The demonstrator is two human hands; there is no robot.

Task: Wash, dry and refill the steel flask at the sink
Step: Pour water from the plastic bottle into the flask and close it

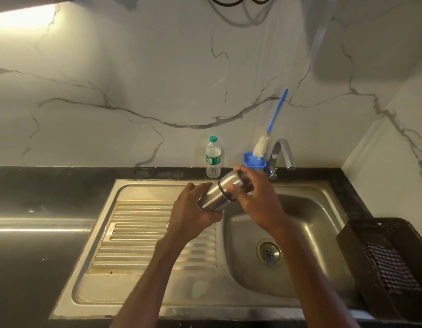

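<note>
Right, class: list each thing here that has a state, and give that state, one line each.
steel flask: tilted, held over the sink, cap on
left hand: grips the flask's body
right hand: grips the cap end
tap: no water running
plastic bottle: upright, capped
bottle brush: standing in blue holder
sink: basin without dishes

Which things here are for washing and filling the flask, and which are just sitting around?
For the job:
steel flask, held by the left hand and right hand
tap
sink
bottle brush
checked cloth, probably for drying

Just sitting around:
plastic water bottle, possibly
blue holder
black basket
</note>
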